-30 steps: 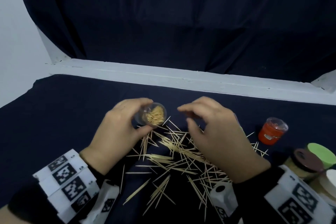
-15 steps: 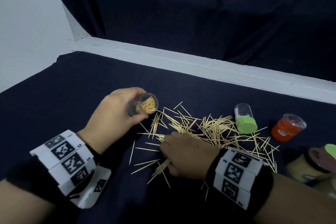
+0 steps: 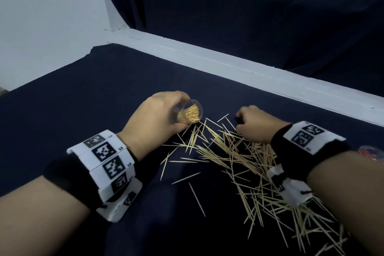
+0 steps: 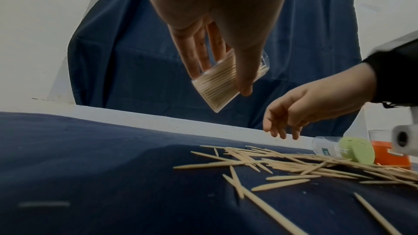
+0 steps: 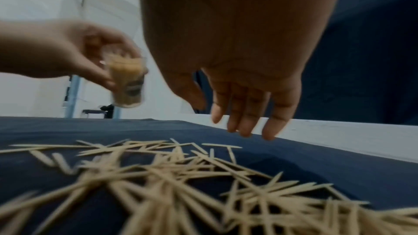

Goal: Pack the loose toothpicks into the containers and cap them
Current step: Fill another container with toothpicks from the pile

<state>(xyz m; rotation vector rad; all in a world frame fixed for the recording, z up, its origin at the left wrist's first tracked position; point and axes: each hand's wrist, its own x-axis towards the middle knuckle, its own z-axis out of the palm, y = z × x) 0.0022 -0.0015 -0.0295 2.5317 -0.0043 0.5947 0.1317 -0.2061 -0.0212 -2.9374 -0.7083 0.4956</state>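
Observation:
My left hand (image 3: 153, 118) grips a clear container (image 3: 188, 113) partly filled with toothpicks, held tilted above the table with its uncapped mouth toward the right. In the left wrist view my thumb and fingers wrap round the container (image 4: 217, 85). Loose toothpicks (image 3: 234, 156) lie scattered on the dark cloth between and below my wrists. My right hand (image 3: 255, 125) hovers over the far edge of the pile; in the right wrist view its fingers (image 5: 244, 119) hang loosely downward and hold nothing. A clear container with a green cap (image 4: 346, 149) lies on its side beyond the pile.
An orange container (image 4: 382, 155) stands right of the green-capped one, and its clear top shows behind my right wrist (image 3: 372, 153). A white ledge (image 3: 228, 62) bounds the table's far side, with a dark curtain behind it. Bare cloth (image 3: 83, 100) spreads to the left.
My right hand has lifted off the near side of the pile and moved to its far edge. My left hand still holds the container in about the same place. The head view has swung left.

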